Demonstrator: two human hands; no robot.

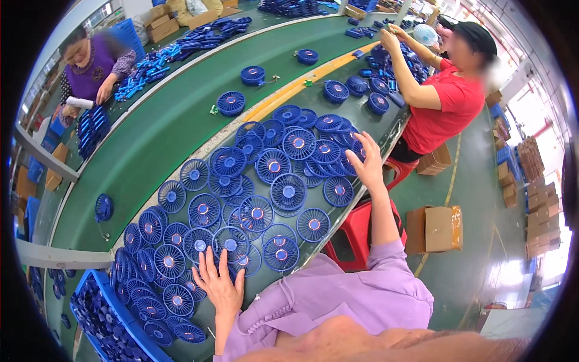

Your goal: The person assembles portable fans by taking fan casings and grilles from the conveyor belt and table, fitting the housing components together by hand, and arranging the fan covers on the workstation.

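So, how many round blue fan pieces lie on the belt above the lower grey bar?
4 clear on the green belt: a lone fan piece nearest the lower grey bar, then a near piece, a middle piece and a far piece. Distant ones may be hidden.

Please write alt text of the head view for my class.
A person's left hand and right hand spread over round blue slatted covers piled on a green table. One co-worker in purple is across a green conveyor; another in red is at upper right.

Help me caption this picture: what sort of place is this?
Likely a factory assembly floor: a long green conveyor belt, heaped round blue plastic fan-like grilles, and stacked brown cardboard boxes suggest it.
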